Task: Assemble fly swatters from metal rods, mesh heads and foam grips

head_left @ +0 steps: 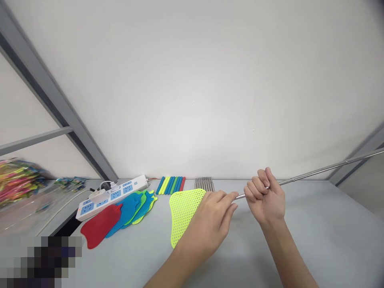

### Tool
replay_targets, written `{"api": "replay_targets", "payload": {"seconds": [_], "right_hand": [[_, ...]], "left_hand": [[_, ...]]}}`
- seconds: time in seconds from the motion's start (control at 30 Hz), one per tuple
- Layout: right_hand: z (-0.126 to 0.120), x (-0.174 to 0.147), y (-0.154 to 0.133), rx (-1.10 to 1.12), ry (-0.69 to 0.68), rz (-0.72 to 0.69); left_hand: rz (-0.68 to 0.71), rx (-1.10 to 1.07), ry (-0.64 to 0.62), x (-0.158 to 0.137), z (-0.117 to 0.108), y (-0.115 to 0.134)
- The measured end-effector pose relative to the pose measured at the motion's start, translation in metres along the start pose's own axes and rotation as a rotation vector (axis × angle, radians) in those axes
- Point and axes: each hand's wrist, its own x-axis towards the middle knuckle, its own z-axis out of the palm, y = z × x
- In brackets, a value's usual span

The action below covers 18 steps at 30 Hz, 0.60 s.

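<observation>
The left hand (210, 218) is gripping a flat, perforated yellow-green plastic swatter head (184, 212) and a slim, silver metal rod (315, 172), hiding any joint; the right hand (267, 200) is clenching the rod farther right. The swatter head is showing short of the flat grey surface's (330, 224) far edge.
</observation>
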Motion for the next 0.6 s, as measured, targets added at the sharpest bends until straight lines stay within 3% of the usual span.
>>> {"api": "replay_targets", "payload": {"seconds": [0.33, 0.6], "right_hand": [[-0.002, 0.001, -0.004, 0.074, 0.012, -0.015], [-0.007, 0.005, -0.008, 0.094, 0.045, -0.095]], "left_hand": [[0.041, 0.111, 0.090, -0.001, -0.010, -0.011], [-0.109, 0.175, 0.160, -0.004, -0.034, -0.034]]}}
